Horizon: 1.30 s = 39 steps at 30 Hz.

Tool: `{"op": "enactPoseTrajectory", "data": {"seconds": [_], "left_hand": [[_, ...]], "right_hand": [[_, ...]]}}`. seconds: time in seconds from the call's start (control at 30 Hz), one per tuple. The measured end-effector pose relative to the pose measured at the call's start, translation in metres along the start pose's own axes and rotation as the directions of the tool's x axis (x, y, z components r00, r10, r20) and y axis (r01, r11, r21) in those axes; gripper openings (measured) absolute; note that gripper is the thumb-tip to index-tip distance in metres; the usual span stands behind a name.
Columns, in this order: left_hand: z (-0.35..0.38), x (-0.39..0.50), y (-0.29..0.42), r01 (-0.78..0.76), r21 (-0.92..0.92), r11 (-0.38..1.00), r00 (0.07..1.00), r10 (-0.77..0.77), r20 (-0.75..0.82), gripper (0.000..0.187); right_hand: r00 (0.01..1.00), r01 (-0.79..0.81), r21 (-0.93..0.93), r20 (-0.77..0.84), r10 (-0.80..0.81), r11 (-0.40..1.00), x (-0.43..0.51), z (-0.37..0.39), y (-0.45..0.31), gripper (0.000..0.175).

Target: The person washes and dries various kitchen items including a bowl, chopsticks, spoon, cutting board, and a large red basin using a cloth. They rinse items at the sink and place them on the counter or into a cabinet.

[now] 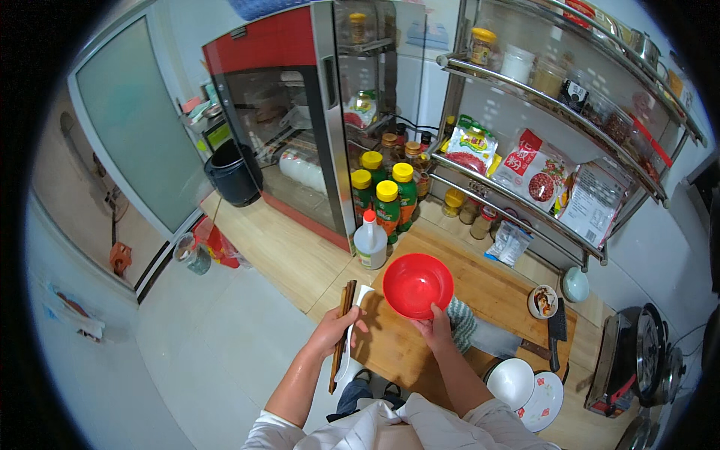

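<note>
My left hand [337, 332] is closed around a bundle of brown chopsticks [339, 360] and a white spoon [363, 293], held upright near the counter's front edge. With its thumb on the rim, my right hand [435, 328] holds a red bowl [418, 286] over the wooden cutting board [394, 353]. A green-and-white striped cloth [462, 324] lies just right of the bowl. Beside the cloth rests a cleaver with a wide blade [495, 339], and a darker knife [557, 332] lies farther right. A small white bowl with dark red contents [544, 302] stands near it.
A white bowl [511, 383] and a floral plate [544, 402] sit at the board's near right. Behind the board stand a white-capless jug with a red top [370, 247], yellow-capped bottles [387, 208] and a metal rack [523, 87]. A glass-fronted cabinet [281, 129] is left; a stove [610, 365] is right.
</note>
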<state>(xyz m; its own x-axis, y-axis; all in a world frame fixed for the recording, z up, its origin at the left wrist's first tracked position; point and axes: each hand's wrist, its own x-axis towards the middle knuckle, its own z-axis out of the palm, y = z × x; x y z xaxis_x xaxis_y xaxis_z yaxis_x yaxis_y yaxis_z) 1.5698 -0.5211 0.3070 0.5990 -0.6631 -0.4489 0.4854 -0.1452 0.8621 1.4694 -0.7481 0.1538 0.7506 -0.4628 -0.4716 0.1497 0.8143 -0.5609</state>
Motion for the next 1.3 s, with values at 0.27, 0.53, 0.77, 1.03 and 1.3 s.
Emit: {"op": "enactPoseTrajectory", "data": {"seconds": [0.27,0.53,0.77,1.03,1.3], "left_hand": [[0.028,0.080,0.044,0.087,0.062,0.994,0.985,-0.095,0.142,0.030],[0.061,0.181,0.018,0.091,0.181,0.979,0.972,-0.127,0.199,0.028],[0.083,0.209,0.020,0.136,0.394,0.909,0.978,-0.188,0.095,0.031],[0.081,0.232,0.025,0.175,0.368,0.913,0.984,-0.170,-0.046,0.038],[0.092,0.254,0.012,0.086,0.503,0.860,0.996,-0.094,-0.009,0.032]], "right_hand": [[0.701,0.090,-0.986,-0.037,-0.712,0.139,-0.026,0.011,-0.037,0.047],[0.965,0.262,-0.873,0.242,-0.101,0.410,-0.030,0.077,-0.034,0.030],[0.947,0.248,-0.888,0.137,-0.292,0.388,-0.004,0.048,-0.025,0.035],[0.784,-0.015,-0.991,-0.093,-0.614,0.131,-0.009,0.089,-0.036,0.029],[0.842,-0.152,-0.972,-0.032,-0.539,-0.179,0.039,0.067,-0.021,0.021]]}}
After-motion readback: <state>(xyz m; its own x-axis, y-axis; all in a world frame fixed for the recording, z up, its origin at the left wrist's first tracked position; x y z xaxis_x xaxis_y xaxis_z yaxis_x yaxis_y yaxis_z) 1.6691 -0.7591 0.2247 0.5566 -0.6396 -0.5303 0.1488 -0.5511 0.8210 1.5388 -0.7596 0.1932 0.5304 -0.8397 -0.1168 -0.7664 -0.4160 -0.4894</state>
